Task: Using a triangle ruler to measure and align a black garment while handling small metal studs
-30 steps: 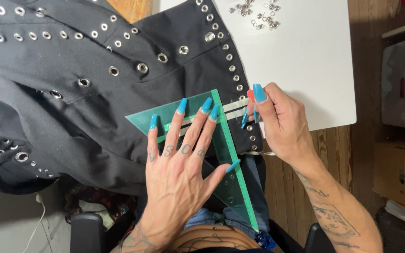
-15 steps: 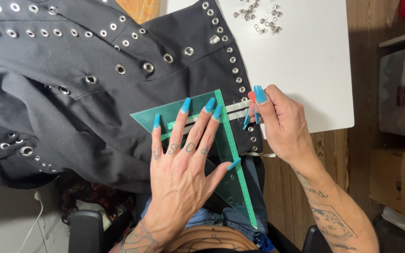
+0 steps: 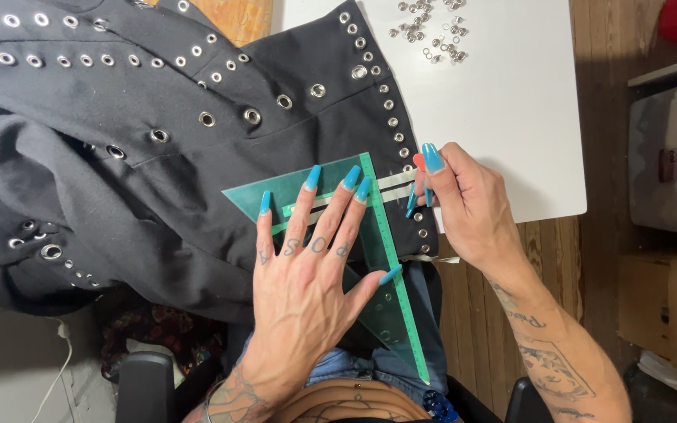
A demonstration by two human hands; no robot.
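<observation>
Marking step. My left hand (image 3: 303,270), fingers spread flat, presses the green triangle ruler (image 3: 370,235) onto the black garment (image 3: 158,180) on the table (image 3: 511,117). My right hand (image 3: 464,204) pinches a marker at its edge. Next stroke, I judge, needs a steady ruler.

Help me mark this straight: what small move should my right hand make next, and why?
Probably draw the right hand down along the green set square edge: the left hand pins it flat on the black fabric, and the right fingertips sit beside that edge, by the eyelet row.
</observation>
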